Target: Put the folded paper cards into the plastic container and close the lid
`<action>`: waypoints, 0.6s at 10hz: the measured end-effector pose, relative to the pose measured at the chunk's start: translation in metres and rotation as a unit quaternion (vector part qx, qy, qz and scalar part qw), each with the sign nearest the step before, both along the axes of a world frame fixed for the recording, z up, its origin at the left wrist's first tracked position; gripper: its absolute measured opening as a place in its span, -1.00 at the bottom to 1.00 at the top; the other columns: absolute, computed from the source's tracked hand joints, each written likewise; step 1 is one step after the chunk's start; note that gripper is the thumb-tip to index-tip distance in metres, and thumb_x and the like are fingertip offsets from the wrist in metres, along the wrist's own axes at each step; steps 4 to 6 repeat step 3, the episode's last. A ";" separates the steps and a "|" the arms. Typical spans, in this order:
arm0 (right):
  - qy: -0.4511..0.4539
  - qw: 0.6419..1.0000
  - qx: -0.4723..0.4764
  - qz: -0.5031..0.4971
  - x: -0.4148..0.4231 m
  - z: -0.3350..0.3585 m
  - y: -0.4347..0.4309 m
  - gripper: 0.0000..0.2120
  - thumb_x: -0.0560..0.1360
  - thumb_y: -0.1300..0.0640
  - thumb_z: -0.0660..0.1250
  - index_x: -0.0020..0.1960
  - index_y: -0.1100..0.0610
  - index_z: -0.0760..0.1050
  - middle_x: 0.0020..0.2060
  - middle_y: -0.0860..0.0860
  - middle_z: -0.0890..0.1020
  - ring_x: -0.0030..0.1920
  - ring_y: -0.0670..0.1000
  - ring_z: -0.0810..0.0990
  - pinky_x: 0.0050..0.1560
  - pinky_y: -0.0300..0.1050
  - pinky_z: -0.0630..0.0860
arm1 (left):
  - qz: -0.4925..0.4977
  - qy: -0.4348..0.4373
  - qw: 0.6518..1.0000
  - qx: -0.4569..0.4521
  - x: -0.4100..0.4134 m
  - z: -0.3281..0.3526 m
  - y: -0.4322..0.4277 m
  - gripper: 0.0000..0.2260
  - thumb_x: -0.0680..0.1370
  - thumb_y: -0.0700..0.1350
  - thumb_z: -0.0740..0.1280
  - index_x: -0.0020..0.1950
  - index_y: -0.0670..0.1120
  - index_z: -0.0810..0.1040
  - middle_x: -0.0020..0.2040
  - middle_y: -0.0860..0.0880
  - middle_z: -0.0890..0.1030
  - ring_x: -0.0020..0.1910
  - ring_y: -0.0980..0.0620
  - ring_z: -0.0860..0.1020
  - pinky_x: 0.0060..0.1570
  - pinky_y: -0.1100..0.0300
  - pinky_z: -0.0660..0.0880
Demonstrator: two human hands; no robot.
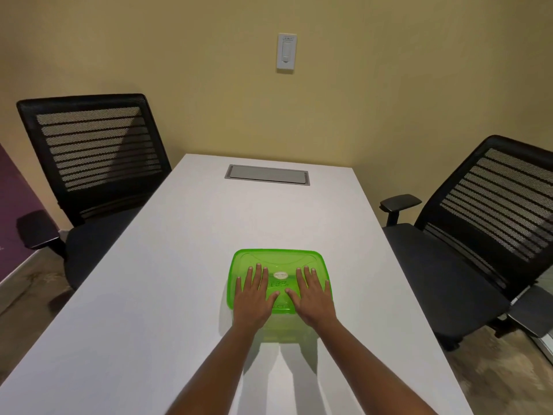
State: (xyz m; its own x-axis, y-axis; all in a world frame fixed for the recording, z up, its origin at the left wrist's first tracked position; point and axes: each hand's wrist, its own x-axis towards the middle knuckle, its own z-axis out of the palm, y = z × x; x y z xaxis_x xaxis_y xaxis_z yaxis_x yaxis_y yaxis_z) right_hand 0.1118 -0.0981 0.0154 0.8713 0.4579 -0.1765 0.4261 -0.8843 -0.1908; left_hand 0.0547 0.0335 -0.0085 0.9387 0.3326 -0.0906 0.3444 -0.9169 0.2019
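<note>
A green translucent plastic container (281, 332) stands on the white table (167, 289), near the front centre. Its green lid (279, 259) lies on top of it. My left hand (253, 295) rests flat on the left half of the lid, fingers spread. My right hand (312, 295) lies flat on the right half in the same way. Neither hand grips anything. No paper cards show on the table; the lid and my hands hide the inside of the container.
A grey cable hatch (267, 174) is set into the table's far end. One black mesh office chair (92, 163) stands at the left side, another (478, 232) at the right. A wall switch (286, 52) hangs on the yellow wall behind.
</note>
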 end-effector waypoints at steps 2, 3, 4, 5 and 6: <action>-0.077 0.996 0.034 0.012 0.029 0.087 -0.022 -0.04 0.30 -0.40 -0.50 0.55 0.08 -0.07 0.56 0.06 -0.02 0.56 0.02 -0.06 0.53 0.12 -0.01 | 0.005 -0.081 0.995 0.064 0.020 0.050 0.030 -0.40 0.60 0.18 -0.03 0.56 -0.04 -0.12 0.60 -0.05 -0.12 0.58 -0.07 -0.09 0.54 -0.01 -0.13; -0.155 0.982 0.108 0.008 0.043 0.161 -0.041 -0.40 0.59 -0.15 -0.01 0.54 0.07 -0.03 0.56 0.05 0.00 0.56 0.01 -0.06 0.54 0.09 -0.04 | 0.022 -0.141 0.984 0.105 0.039 0.099 0.053 -0.39 0.61 0.18 -0.04 0.56 -0.06 -0.13 0.60 -0.07 -0.11 0.58 -0.07 -0.09 0.54 -0.01 -0.12; -0.155 0.982 0.108 0.008 0.043 0.161 -0.041 -0.40 0.59 -0.15 -0.01 0.54 0.07 -0.03 0.56 0.05 0.00 0.56 0.01 -0.06 0.54 0.09 -0.04 | 0.022 -0.141 0.984 0.105 0.039 0.099 0.053 -0.39 0.61 0.18 -0.04 0.56 -0.06 -0.13 0.60 -0.07 -0.11 0.58 -0.07 -0.09 0.54 -0.01 -0.12; -0.155 0.982 0.108 0.008 0.043 0.161 -0.041 -0.40 0.59 -0.15 -0.01 0.54 0.07 -0.03 0.56 0.05 0.00 0.56 0.01 -0.06 0.54 0.09 -0.04 | 0.022 -0.141 0.984 0.105 0.039 0.099 0.053 -0.39 0.61 0.18 -0.04 0.56 -0.06 -0.13 0.60 -0.07 -0.11 0.58 -0.07 -0.09 0.54 -0.01 -0.12; -0.155 0.982 0.108 0.008 0.043 0.161 -0.041 -0.40 0.59 -0.15 -0.01 0.54 0.07 -0.03 0.56 0.05 0.00 0.56 0.01 -0.06 0.54 0.09 -0.04 | 0.022 -0.141 0.984 0.105 0.039 0.099 0.053 -0.39 0.61 0.18 -0.04 0.56 -0.06 -0.13 0.60 -0.07 -0.11 0.58 -0.07 -0.09 0.54 -0.01 -0.12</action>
